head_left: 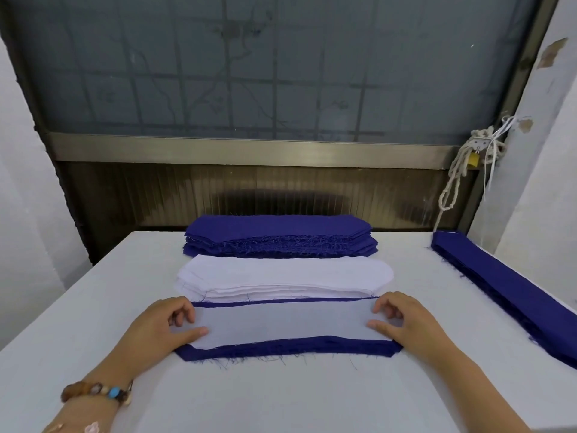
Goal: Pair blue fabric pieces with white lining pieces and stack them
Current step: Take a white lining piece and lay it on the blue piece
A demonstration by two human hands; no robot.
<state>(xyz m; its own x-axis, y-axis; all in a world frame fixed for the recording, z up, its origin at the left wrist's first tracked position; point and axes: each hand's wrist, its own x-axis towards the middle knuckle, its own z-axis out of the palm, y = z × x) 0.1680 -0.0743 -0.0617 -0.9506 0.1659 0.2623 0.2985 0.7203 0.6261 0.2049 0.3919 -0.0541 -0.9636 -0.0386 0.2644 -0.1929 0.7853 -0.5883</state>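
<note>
Paired piece: one white lining piece (287, 323) lies flat on one blue fabric piece (296, 346), at the near centre of the desk (281, 401). Blue shows as a thin strip along the far edge and a wider frayed band along the near edge.
Left hand (159, 329): rests on the left end of the lining. Thumb lies flat on the white cloth; fingers (184, 312) are bent, tips down at the cloth's end. Whether they pinch the edge cannot be told.
Right hand (409, 323): mirrors it on the right end, thumb on the white cloth and fingers (387, 307) bent at the far corner. Grip likewise cannot be told.
White lining stack (281, 276): just behind the paired piece, edges fanned slightly.
Blue fabric stack (281, 232): behind the white stack, at the desk's far edge, frayed threads on its near side.
Second blue stack (515, 289): along the desk's right edge, well apart from the hands.
Bracelet (96, 390): beaded, on the left wrist.
Surroundings: frosted window (249, 73) behind the desk; rope (459, 170) and padlock (474, 159) at its right frame.
</note>
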